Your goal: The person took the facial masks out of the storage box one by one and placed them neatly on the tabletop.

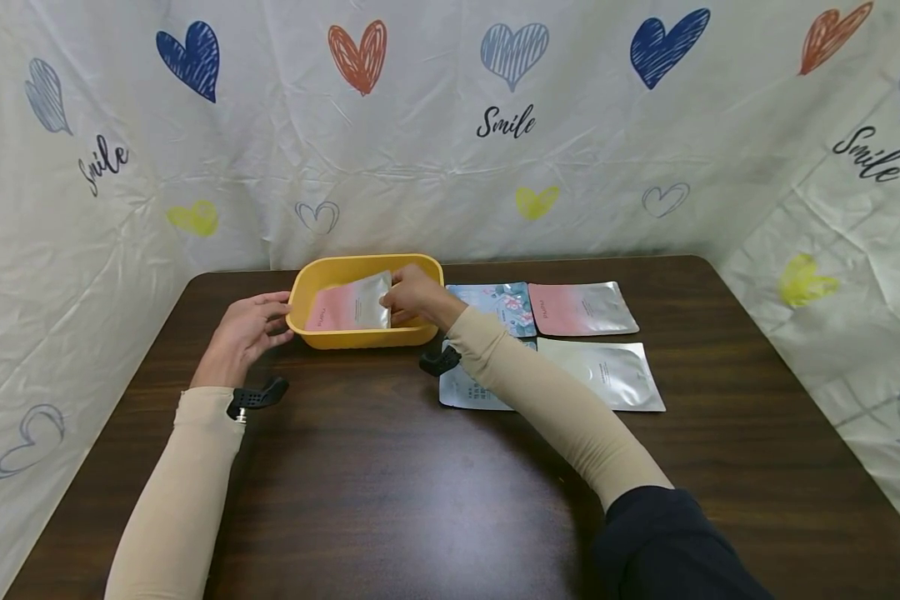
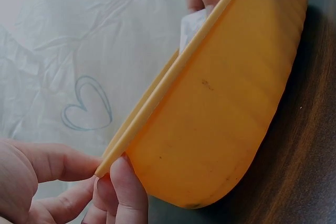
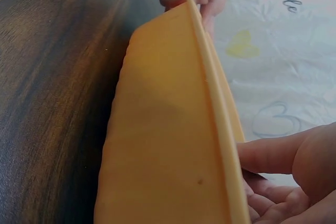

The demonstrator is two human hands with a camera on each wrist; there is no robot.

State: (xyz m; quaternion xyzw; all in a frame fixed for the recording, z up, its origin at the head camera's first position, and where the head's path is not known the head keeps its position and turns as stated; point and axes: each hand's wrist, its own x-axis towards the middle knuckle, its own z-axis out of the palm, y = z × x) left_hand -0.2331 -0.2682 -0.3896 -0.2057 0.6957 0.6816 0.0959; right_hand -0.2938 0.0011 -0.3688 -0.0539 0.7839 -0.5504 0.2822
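A yellow plastic basin [image 1: 360,338] stands near the back of the table. My left hand [image 1: 244,335] pinches its left rim, with thumb and fingers on either side of the edge in the left wrist view. Inside the basin lies a pink-and-silver sheet mask packet [image 1: 345,307], its left end low and its right end raised. My right hand [image 1: 418,297] reaches over the right side and pinches the silver end of that packet. In the right wrist view the basin's wall [image 3: 163,103] hides the packet.
Right of the basin lie a blue floral packet [image 1: 495,302], another pink-and-silver packet [image 1: 581,308], a pale silver packet [image 1: 607,373] and a light blue packet [image 1: 471,388] partly under my right arm. A white curtain [image 1: 420,192] with printed hearts hangs behind the dark wooden table [image 1: 390,467].
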